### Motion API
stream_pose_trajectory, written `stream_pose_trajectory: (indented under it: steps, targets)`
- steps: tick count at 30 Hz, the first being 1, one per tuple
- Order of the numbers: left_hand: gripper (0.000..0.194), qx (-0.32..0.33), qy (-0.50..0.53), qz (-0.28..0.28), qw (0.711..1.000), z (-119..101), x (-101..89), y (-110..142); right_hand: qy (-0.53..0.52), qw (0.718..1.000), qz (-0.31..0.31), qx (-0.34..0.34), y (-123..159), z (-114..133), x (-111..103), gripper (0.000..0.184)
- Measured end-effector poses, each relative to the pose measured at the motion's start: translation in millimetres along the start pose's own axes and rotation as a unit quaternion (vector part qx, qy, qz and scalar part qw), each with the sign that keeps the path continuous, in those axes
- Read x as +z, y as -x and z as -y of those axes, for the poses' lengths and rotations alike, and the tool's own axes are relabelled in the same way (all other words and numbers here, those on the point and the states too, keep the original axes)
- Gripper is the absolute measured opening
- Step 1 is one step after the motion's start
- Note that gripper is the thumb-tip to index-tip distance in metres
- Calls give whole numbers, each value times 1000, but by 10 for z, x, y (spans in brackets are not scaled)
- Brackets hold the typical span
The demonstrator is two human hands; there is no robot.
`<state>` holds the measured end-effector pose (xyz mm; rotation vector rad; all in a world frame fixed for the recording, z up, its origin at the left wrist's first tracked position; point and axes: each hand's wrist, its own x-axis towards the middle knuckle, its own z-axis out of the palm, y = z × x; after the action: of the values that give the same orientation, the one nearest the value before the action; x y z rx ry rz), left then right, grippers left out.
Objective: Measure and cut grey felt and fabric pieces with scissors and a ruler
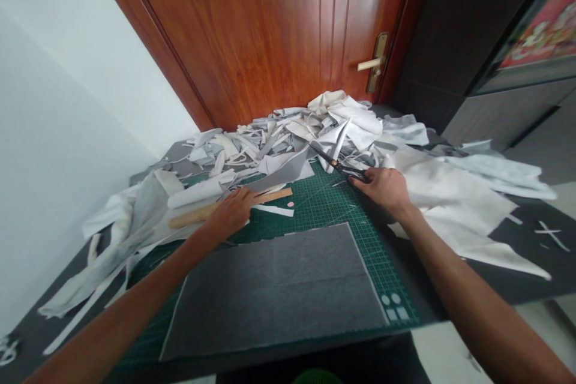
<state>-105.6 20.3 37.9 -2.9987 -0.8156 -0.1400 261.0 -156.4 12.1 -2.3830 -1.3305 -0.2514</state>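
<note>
My right hand is closed round the handles of black scissors, whose blades point up and left towards a heap of scraps. My left hand is closed over the middle of a wooden ruler; both ends stick out past it. White strips lie against its fingers, which are partly hidden. A grey rectangular sheet of fabric with pale edges lies flat on the green cutting mat, in front of my hands. A narrow white strip rests beside the ruler, near a small pink piece.
White and grey cloth offcuts spread along the back and left of the dark table. A large pale cloth covers part of the right side. Behind the table stand a brown wooden door and a white wall.
</note>
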Motion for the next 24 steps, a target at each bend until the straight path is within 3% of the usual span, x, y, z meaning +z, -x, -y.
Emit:
stream_pose_trajectory:
  steps: [8, 13, 16, 19, 22, 24]
  targets:
    - [17, 39, 11, 1, 999, 4, -6, -2, 25, 1000, 6, 2, -2, -31, 20, 44]
    - [30, 33, 1, 7, 999, 15, -211, 101, 36, 999, 39, -2, -12, -38, 36, 45]
    - [34, 146, -17, 20, 989, -177, -398, 267, 36, 998, 47, 3, -22, -59, 54, 44]
    - [25, 305, -40, 27, 951, -600, -481, 461, 34, 998, 47, -5, -26, -88, 71, 44]
    - [42, 423, -30, 19, 905, -1016, -373, 593, 36, 998, 42, -9, -29, -108, 86, 43]
    - [46, 457, -11, 9, 889, -1158, -237, 639, 36, 998, 41, -9, -31, -110, 94, 42]
